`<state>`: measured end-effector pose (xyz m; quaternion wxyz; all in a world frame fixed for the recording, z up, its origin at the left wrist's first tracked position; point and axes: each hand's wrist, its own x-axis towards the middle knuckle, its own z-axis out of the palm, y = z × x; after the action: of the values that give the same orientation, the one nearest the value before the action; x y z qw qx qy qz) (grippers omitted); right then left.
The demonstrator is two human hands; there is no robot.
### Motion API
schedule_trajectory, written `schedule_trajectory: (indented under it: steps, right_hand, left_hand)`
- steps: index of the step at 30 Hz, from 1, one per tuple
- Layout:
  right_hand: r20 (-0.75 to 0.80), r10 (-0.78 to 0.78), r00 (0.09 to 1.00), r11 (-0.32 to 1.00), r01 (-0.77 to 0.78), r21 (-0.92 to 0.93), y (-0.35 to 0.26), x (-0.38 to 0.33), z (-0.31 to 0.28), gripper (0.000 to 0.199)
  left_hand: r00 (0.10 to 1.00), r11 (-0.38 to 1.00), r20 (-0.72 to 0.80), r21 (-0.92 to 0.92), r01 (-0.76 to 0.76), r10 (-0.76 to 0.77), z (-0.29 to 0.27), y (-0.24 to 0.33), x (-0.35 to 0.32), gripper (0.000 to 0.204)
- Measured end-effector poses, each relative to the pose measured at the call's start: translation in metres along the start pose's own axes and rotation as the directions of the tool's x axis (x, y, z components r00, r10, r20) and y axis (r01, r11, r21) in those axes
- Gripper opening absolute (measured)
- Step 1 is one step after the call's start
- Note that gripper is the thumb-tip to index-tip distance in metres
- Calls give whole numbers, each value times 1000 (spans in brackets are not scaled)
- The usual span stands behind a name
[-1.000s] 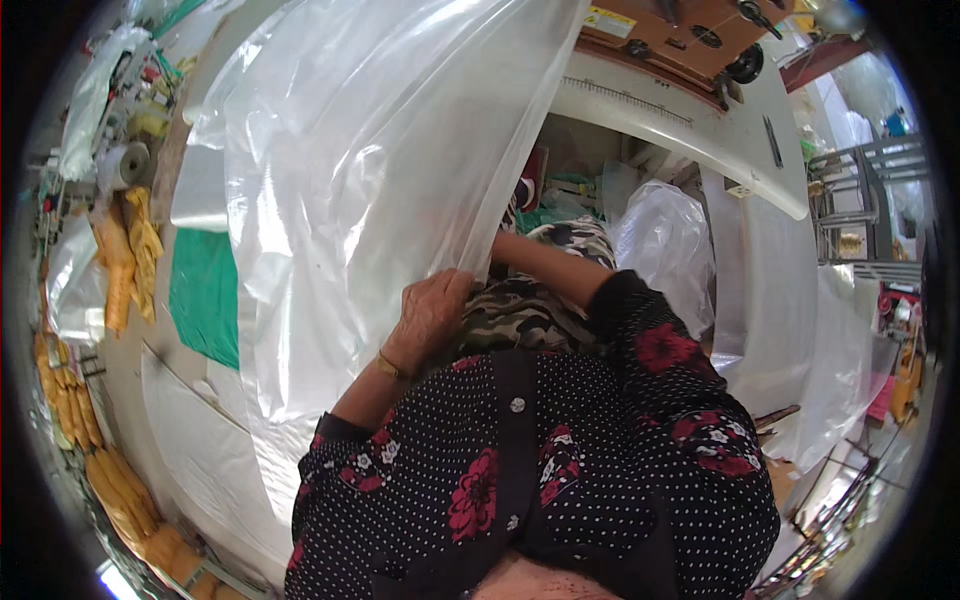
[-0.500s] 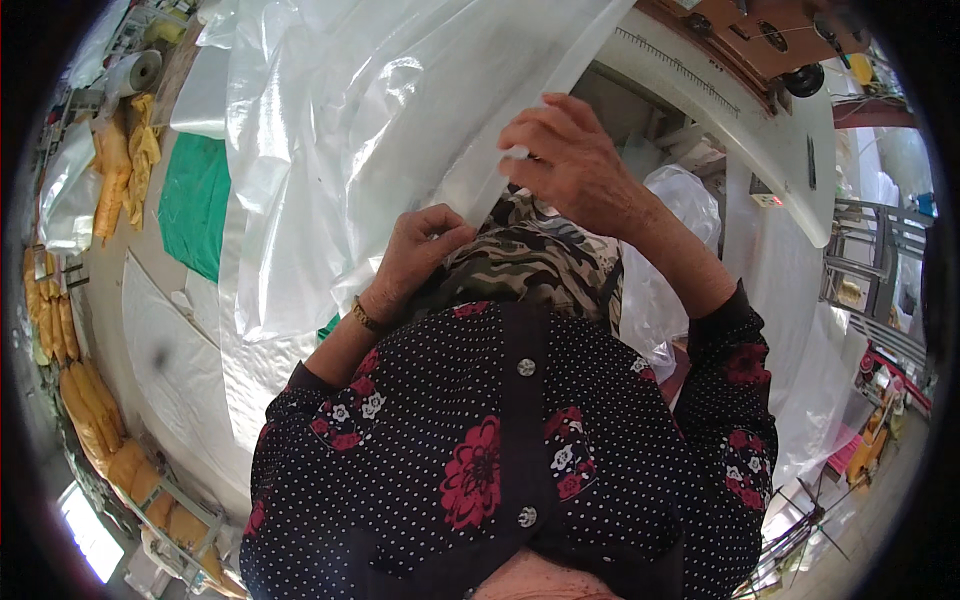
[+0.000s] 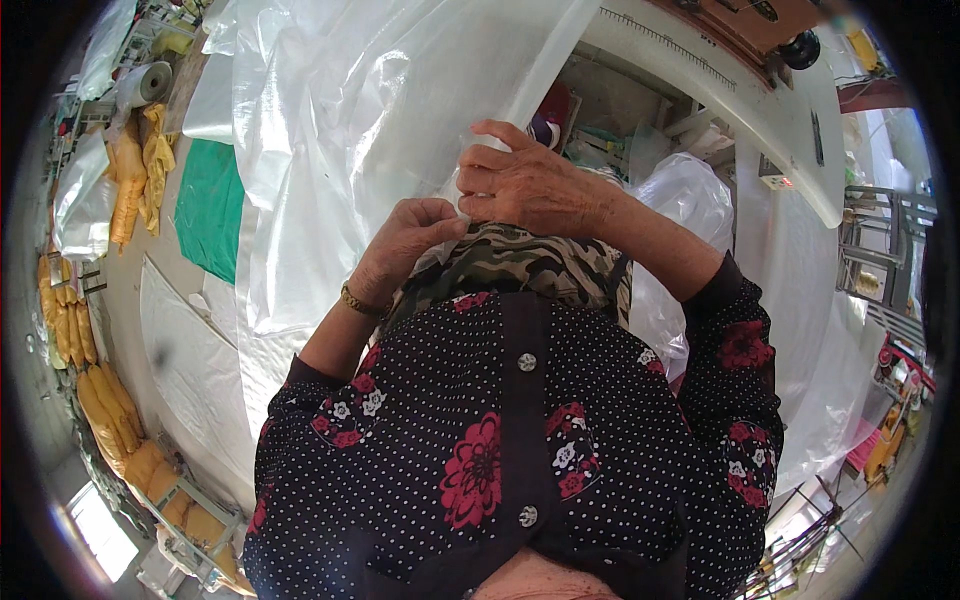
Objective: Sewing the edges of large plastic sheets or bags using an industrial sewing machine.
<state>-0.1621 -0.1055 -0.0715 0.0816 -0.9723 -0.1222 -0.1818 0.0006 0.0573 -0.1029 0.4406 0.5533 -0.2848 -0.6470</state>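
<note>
A large translucent plastic sheet (image 3: pixel 340 130) spreads over the far left and centre, glossy and creased, its edge running down to my waist. My left hand (image 3: pixel 400 245), with a watch at the wrist, is closed in a pinch on the sheet's near edge. Close beside it, almost touching, my right hand (image 3: pixel 535 190) has its fingers curled over the same edge. A small whitish bit shows between the two thumbs; whether it is a fold of the sheet I cannot tell. Both hands are just above my camouflage-patterned lap (image 3: pixel 500 262).
To the right stands a white worktable (image 3: pixel 775 125) with a ruler scale and a brown machine (image 3: pixel 745 22). A clear plastic bag (image 3: pixel 690 205) hangs below it. At left are green cloth-like material (image 3: pixel 212 210), yellow bundles (image 3: pixel 125 170) and a roll (image 3: pixel 150 85). Metal frames (image 3: pixel 880 250) stand far right.
My right hand has come down and left along the sheet's edge, up against my left hand. The sheet's edge has shifted left, uncovering more beneath the table. My left hand stays nearly in place.
</note>
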Motion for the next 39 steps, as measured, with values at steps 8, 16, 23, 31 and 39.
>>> schedule_trajectory:
  steps: [8,16,23,31,39]
  right_hand:
    - [-161,18,987,995,-33,-93,-15,5,-4,6]
    - [-112,75,991,989,-89,-118,-24,11,-5,12]
    - [-130,89,987,983,-109,-149,-8,14,-22,6]
    - [-189,80,979,985,-106,-136,-7,24,-31,8]
    - [-164,24,986,990,-46,-132,18,26,-57,26]
  left_hand:
    - [774,446,-54,842,-304,631,29,25,-16,31]
    - [673,282,-78,938,-200,735,50,29,-33,54]
    - [715,527,-231,820,-222,660,48,30,-42,44]
    - [584,390,-145,864,-319,799,49,29,-35,45]
    - [424,149,-21,951,-272,906,46,34,-30,43]
